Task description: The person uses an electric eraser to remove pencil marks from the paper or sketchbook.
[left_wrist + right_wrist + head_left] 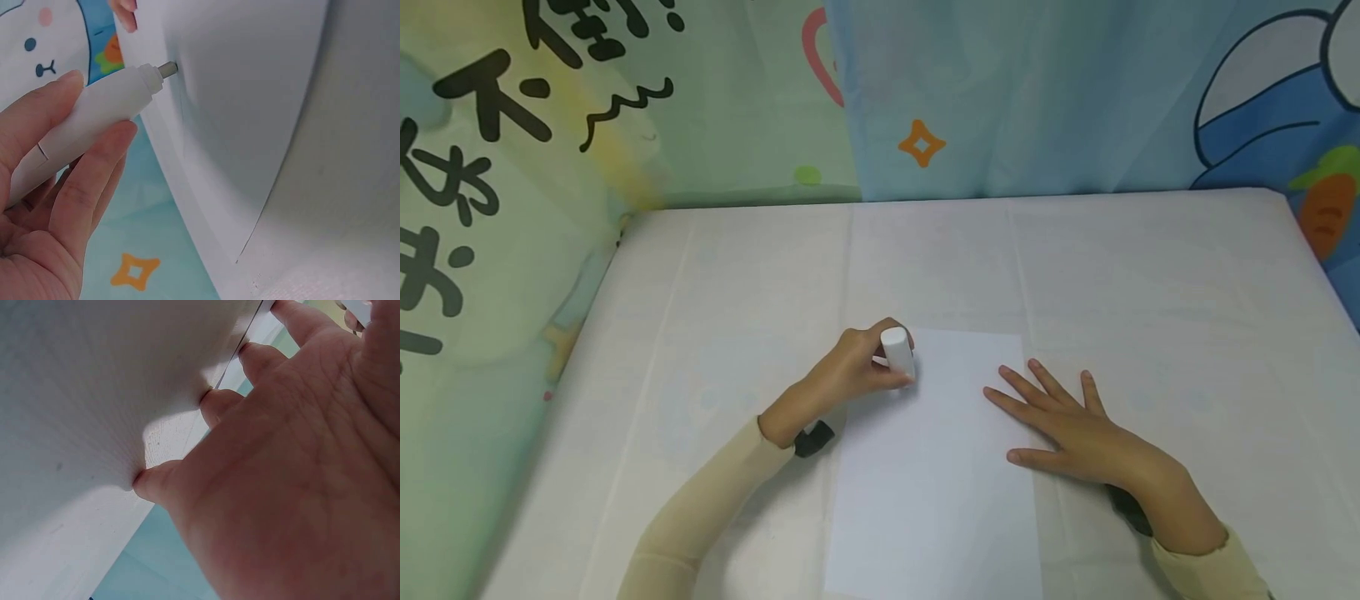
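My left hand [853,367] grips a thick white pen-shaped tool [897,348] between thumb and fingers, over the upper left part of a white paper sheet [932,483]. In the left wrist view the tool [100,103] has a short grey metal tip, which points at the paper and ends right at its surface. A faint thin line shows on the sheet near that tip. My right hand [1075,433] lies spread at the sheet's right edge. Its fingertips press down, some on the paper and some on the cloth beside it, as the right wrist view shows.
A white cloth with fold lines covers the table [737,275]. Behind it and on the left hang printed curtains [1037,100] with cartoon figures and large dark lettering. Black straps sit at both wrists, below cream sleeves [700,517].
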{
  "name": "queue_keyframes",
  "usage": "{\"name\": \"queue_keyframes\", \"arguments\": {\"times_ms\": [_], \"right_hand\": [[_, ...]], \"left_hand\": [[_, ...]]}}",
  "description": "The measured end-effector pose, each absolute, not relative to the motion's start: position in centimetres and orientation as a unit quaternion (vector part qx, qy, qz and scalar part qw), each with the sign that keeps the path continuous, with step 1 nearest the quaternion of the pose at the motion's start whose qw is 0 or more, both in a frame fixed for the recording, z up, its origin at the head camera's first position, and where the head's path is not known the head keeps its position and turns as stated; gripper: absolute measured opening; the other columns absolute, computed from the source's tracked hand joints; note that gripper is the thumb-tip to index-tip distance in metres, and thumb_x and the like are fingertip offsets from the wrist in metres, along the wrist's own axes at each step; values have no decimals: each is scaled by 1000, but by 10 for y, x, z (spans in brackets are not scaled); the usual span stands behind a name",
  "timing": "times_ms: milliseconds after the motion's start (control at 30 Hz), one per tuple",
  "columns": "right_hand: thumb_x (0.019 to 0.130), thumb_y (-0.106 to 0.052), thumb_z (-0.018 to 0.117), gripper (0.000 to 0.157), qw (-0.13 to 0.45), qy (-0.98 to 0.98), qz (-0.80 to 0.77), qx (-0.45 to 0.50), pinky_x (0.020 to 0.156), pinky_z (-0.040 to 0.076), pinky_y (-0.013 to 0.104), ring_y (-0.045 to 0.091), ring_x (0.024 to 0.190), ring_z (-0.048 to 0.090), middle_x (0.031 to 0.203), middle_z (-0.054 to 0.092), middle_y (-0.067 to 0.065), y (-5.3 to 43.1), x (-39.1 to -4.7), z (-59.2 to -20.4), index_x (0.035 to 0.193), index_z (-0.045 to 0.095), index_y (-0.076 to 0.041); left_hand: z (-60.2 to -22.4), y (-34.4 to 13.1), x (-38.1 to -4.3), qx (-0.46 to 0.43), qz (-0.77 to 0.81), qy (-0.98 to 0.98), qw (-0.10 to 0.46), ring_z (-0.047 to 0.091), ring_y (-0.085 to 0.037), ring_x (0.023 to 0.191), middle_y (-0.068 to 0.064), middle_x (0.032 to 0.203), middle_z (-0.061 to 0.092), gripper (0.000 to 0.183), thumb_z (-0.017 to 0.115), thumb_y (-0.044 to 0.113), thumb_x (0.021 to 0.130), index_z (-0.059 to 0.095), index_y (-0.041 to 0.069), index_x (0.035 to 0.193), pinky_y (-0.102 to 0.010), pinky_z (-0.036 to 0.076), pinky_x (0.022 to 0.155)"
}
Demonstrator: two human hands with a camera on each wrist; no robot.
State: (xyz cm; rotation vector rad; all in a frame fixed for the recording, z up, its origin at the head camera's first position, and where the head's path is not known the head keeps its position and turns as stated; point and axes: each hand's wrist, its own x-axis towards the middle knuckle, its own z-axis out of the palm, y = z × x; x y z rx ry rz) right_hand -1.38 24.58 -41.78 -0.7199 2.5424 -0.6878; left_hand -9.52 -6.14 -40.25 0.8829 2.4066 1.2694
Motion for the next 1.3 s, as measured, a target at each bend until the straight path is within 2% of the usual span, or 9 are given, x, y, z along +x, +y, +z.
{"name": "queue_keyframes", "arguments": {"times_ms": [233, 867, 1300], "right_hand": [[93, -49, 61, 73, 202, 912, -247, -259, 105, -18, 74, 35, 149, -7, 164, 9, 3, 247, -14, -418, 155, 23, -36], [93, -48, 61, 72, 203, 911, -253, -255, 105, -18, 74, 34, 150, -6, 164, 11, 5, 247, -12, -417, 154, 25, -34], [93, -50, 60, 72, 212, 909, -256, -250, 106, -21, 71, 32, 150, -8, 164, 11, 5, 246, -13, -415, 154, 27, -33]], "left_hand": [[-402, -61, -94, 311, 435, 836, 127, 72, -22, 85, -10, 88, 69, 38, 79, 1, 79, 52, 0, 106, -15, 56, 73], [-404, -61, -103, 302, 459, 827, 118, 72, -25, 87, -14, 89, 69, 40, 79, -2, 78, 52, -2, 107, -17, 57, 73], [-404, -59, -110, 287, 479, 820, 121, 71, -28, 90, -18, 96, 67, 40, 78, -3, 79, 52, -4, 109, -20, 59, 75]]}}
